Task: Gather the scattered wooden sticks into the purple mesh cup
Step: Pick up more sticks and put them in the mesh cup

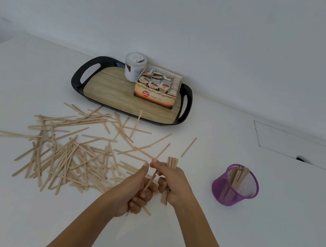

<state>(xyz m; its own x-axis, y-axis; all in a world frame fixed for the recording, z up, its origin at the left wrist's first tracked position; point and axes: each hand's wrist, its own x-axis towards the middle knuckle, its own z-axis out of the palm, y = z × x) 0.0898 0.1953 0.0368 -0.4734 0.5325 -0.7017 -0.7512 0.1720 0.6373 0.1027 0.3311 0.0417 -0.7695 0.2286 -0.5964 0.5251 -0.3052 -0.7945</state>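
Several wooden sticks (72, 147) lie scattered across the white table, mostly left of centre. My right hand (175, 184) grips an upright bundle of sticks (172, 162), and its thumb and forefinger pinch the top of one more stick. My left hand (137, 190) is curled round the lower part of that same single stick (151, 180), close against the right hand. The purple mesh cup (232, 191) stands to the right of both hands, tilted slightly, with several sticks standing inside it.
A black tray with a wood-pattern base (119, 92) sits at the back, bearing a white tub (135, 67) and a box of ginger tea bags (157, 88). A rectangular hatch outline (296, 145) marks the table at the far right.
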